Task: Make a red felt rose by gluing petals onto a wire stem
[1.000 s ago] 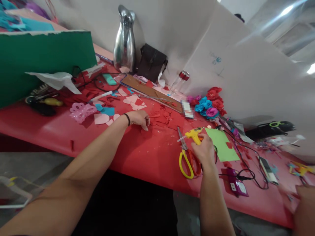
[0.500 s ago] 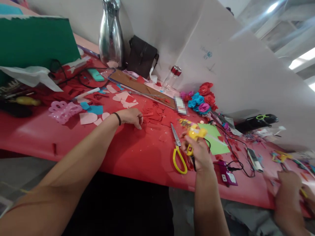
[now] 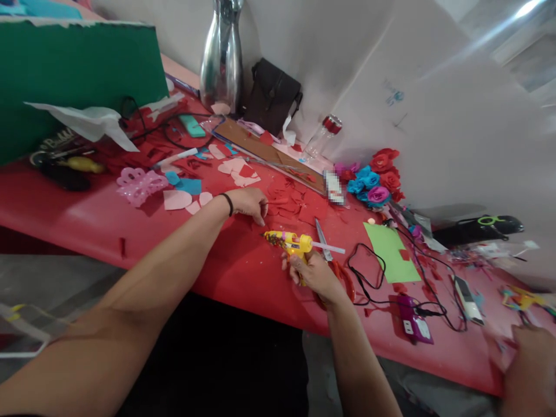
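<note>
My right hand (image 3: 315,275) is wrapped round the handle of a yellow glue gun (image 3: 292,240), a clear glue stick poking out of its back. The gun's dark nozzle points left, just below and apart from my left hand (image 3: 251,204). My left hand's fingers are pinched over a small piece of red paper, mostly hidden by them. Cut red paper pieces (image 3: 290,200) lie just beyond it on the red tabletop (image 3: 247,284). Partly behind the gun and my right hand are scissors (image 3: 324,238); their handles are mostly covered.
Pink paper shapes (image 3: 238,172), a pink openwork piece (image 3: 139,186) and a green board (image 3: 82,81) are on the left. A steel jug (image 3: 222,63) and glass bottle (image 3: 322,139) stand behind. Paper roses (image 3: 377,176), black cable (image 3: 369,263) and purple socket block (image 3: 414,321) lie right, near another person's hand (image 3: 532,347).
My right hand has brought the glue gun left and lower, its nozzle now close to my left hand. The scissors are more covered. The whole view has shifted slightly.
</note>
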`<control>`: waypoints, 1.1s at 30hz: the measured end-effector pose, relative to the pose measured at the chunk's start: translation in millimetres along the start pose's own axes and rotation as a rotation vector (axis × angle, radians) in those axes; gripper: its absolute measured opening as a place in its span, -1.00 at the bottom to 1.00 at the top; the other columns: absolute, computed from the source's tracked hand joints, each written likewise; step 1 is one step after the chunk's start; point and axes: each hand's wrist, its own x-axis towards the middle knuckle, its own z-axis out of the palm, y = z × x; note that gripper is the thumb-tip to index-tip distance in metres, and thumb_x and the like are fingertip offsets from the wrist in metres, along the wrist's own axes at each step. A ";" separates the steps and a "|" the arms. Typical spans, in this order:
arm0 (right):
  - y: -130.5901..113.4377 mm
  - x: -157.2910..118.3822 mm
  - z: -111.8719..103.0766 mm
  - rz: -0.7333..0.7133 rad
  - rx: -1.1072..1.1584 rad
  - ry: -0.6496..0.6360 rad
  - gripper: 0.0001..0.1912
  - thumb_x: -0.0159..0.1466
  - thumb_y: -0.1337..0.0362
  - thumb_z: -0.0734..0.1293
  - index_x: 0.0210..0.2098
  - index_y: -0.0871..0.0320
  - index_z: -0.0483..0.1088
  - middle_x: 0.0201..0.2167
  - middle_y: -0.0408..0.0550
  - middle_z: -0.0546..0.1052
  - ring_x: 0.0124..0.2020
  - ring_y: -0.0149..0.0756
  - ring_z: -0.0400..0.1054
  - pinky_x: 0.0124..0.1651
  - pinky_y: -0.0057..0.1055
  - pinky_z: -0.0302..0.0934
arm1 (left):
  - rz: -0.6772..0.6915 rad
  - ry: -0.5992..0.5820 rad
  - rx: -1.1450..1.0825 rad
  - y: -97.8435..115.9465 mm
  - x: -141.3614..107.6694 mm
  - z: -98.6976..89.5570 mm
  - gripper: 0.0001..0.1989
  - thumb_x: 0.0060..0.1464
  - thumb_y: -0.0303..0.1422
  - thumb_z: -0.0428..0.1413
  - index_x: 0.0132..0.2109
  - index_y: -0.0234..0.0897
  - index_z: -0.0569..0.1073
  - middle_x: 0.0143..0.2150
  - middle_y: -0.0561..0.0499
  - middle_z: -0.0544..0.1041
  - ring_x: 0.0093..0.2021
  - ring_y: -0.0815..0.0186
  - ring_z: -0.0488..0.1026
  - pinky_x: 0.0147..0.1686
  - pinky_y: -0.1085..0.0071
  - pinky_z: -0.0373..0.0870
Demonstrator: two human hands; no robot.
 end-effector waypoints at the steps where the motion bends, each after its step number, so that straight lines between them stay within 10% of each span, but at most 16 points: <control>1: 0.9 1.0 0.4 0.004 -0.002 0.002 -0.56 0.15 -0.09 0.27 -0.47 0.19 0.40 -0.67 -0.18 0.41 -0.73 -0.52 0.13 -0.60 -0.53 0.02 | -0.010 0.000 0.015 1.0 -0.5 0.0 -0.83 -0.51 -0.51 0.29 -0.66 -0.25 0.46 -0.70 0.08 0.41 -0.58 0.38 0.24 -0.53 0.46 0.05; 33: 9.4 7.3 -11.9 0.064 -0.250 0.007 -0.50 0.21 -0.14 0.18 -0.55 0.17 0.29 -0.76 -0.20 0.34 -0.72 -0.46 0.23 -0.57 -0.52 0.08 | -0.034 -0.078 0.193 10.0 -5.9 -4.2 -0.83 -0.42 -0.41 0.25 -0.53 -0.27 0.44 -0.59 0.08 0.47 -0.43 0.32 0.32 -0.41 0.46 0.11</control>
